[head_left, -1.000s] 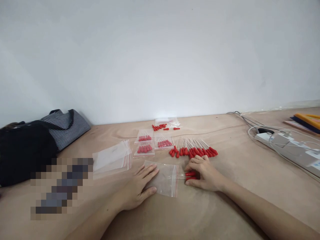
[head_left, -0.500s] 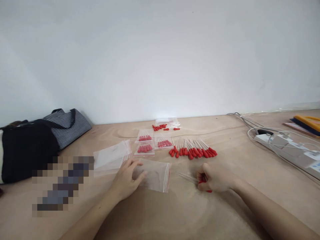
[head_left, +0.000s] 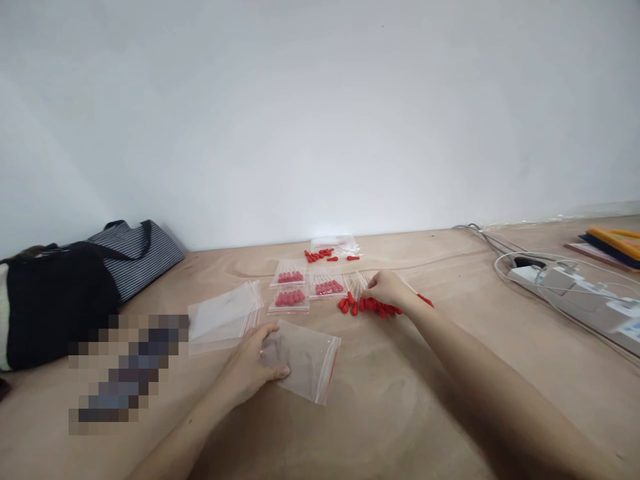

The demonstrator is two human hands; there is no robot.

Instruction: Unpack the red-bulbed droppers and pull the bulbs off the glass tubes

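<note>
My left hand (head_left: 257, 363) grips the left end of a clear zip-lock bag (head_left: 313, 363), thumb on top and fingers along the far edge. The bag looks flat, its red-lined end pointing right. My right hand (head_left: 387, 290) is over a row of white sticks with red bulb-shaped tips (head_left: 380, 308). Its fingers are pinched together among the sticks; how many they hold is hidden. Beyond the bag lie three filled zip-lock bags (head_left: 289, 298) with red-tipped sticks inside. A stack of clear bags (head_left: 220, 317) rests beyond my left wrist.
Loose red tips (head_left: 315, 256) and another clear bag (head_left: 333, 243) lie by the wall. A black and striped cloth bag (head_left: 65, 300) stands at left, near a blurred-out patch (head_left: 135, 367). At right are a power strip (head_left: 575, 300), cables and a yellow-topped stack (head_left: 615, 240).
My right hand has moved up and left to the row; the sticks it held nearer me no longer show there. The clear bag in my left hand has tilted, its right end nearer me.
</note>
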